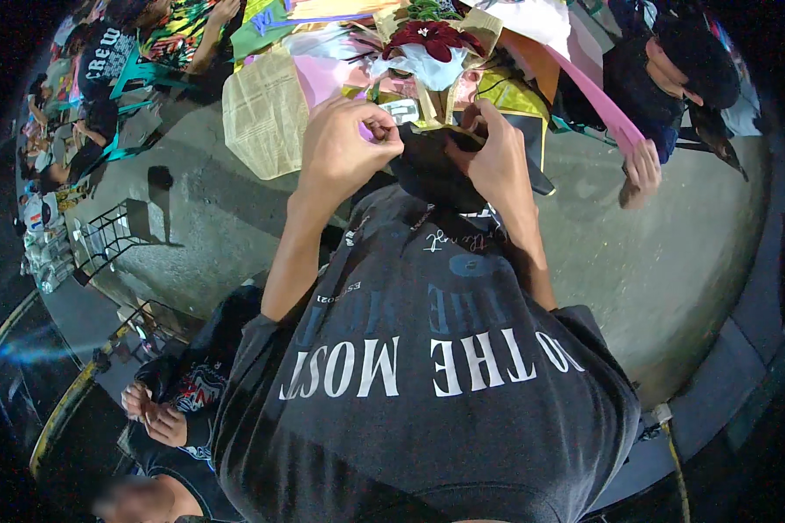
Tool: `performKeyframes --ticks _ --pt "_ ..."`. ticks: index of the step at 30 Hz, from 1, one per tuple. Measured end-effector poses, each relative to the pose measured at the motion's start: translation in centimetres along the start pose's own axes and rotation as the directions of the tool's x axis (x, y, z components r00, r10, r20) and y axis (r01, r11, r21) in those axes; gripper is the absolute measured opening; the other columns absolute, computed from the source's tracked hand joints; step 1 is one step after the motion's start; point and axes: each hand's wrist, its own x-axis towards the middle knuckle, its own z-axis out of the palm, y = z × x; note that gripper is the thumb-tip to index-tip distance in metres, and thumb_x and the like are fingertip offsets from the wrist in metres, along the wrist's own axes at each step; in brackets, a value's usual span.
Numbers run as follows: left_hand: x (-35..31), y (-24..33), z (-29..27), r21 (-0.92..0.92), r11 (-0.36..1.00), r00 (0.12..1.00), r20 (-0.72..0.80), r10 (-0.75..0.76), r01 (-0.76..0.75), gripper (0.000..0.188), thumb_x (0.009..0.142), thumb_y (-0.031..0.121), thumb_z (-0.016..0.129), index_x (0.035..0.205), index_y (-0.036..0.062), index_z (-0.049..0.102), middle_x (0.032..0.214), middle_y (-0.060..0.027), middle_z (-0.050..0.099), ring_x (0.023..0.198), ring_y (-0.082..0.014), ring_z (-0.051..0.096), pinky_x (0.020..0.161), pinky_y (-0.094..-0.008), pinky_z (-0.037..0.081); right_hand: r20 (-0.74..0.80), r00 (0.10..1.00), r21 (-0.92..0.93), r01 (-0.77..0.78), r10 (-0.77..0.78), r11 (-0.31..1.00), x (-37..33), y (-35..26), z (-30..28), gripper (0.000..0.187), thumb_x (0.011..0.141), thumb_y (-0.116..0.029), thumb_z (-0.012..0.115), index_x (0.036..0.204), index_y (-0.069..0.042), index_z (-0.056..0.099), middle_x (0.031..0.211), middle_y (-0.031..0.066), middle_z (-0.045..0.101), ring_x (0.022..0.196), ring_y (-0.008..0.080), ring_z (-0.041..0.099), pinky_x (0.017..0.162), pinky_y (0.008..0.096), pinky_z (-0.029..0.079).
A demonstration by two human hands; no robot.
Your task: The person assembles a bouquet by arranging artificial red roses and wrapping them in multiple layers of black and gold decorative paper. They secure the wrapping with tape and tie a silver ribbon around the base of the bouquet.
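Note:
At the near edge of the work surface, a sheet of black wrapping paper [432, 164] spans the gap between my hands. My left hand [342, 148] is closed in a pinch at its left end, with a bit of purple showing beneath the fingers. Thumb and fingers of my right hand [500, 157] pinch its right end; the exact grip is partly hidden. Just beyond lies a dark red flower [432, 39] on crumpled white tissue [436, 66]. Tan paper strips [428, 103] lie between it and my hands.
Newspaper-print paper [262, 113] overhangs on the left. On the right, another person's hand [642, 170] holds a pink strip [597, 91]. Yellow wrapping [523, 103] lies beyond my right hand. A black metal rack [113, 231] stands on the floor; someone sits at lower left.

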Motion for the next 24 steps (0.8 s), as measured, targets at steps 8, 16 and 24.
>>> performKeyframes --ticks 8,16,24 --pt "-0.7 -3.5 -2.8 -0.292 0.956 0.951 -0.3 -0.077 -0.014 0.012 0.08 0.004 0.071 0.089 -0.004 0.068 0.076 -0.0041 0.068 0.07 -0.0086 0.06 0.064 -0.0259 0.048 -0.128 0.989 -0.079 -0.083 0.073 0.993 1.0 3.5 -1.7 0.033 0.075 0.0 0.076 0.097 -0.001 0.051 0.074 0.0123 0.058 0.065 0.019 0.056 0.062 0.031 0.045" --pt "-2.2 -9.6 -1.4 -0.598 0.787 0.633 -0.554 -0.541 0.149 0.016 0.088 0.009 0.07 0.096 -0.0035 0.065 0.086 -0.0065 0.067 0.076 -0.0109 0.063 0.072 -0.0244 0.05 -0.006 1.0 0.28 -0.014 0.016 0.96 4.3 6.9 5.0 0.021 0.085 0.007 0.062 0.102 -0.002 0.07 0.08 -0.0007 0.061 0.07 0.0059 0.05 0.064 0.0224 0.042" --pt "-1.0 -14.7 -0.8 -0.483 0.835 0.472 -0.69 -0.549 0.265 0.017 0.083 0.01 0.073 0.088 -0.0031 0.064 0.078 -0.0062 0.065 0.069 -0.0088 0.059 0.064 -0.0236 0.047 0.319 0.948 0.321 -0.112 0.004 0.941 11.5 9.4 15.8 0.054 0.075 0.005 0.077 0.125 -0.006 0.059 0.115 0.0086 0.065 0.101 0.0171 0.061 0.084 0.0306 0.052"
